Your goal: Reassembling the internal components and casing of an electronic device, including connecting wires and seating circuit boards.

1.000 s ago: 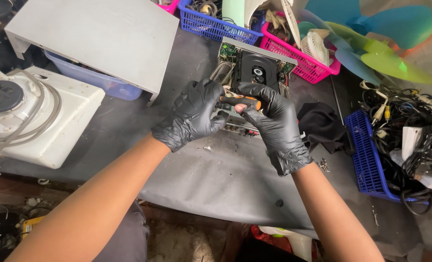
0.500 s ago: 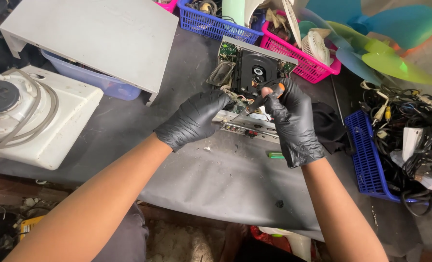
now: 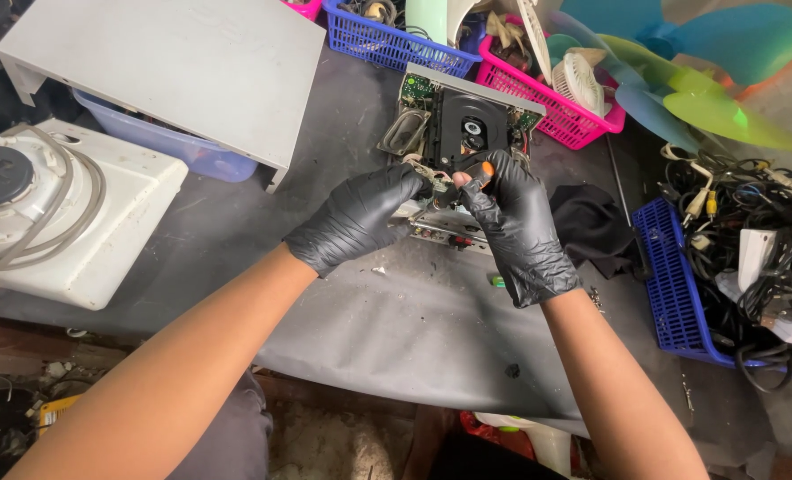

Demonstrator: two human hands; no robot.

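Soft, even daylight, faint shadows, mild sheen on the black gloves, sharp centre, slight wide-angle stretch at edges.

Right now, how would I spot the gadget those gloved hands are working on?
Find the pink basket at the grey table's far edge. Just before it stands an opened disc player, gripped by both hands. Its round black disc tray and bare green circuit boards mark it out.

left hand (image 3: 356,218): glossy black glove
right hand (image 3: 516,222): glossy black glove, orange spot at the thumb tip
disc drive (image 3: 463,133): black tray, grey frame, green boards
table (image 3: 343,293): dark grey
basket (image 3: 560,102), 1 o'clock: pink mesh
basket (image 3: 672,284), 3 o'clock: blue mesh
fan blades (image 3: 725,116): lime green, teal
casing (image 3: 67,222), 9 o'clock: white
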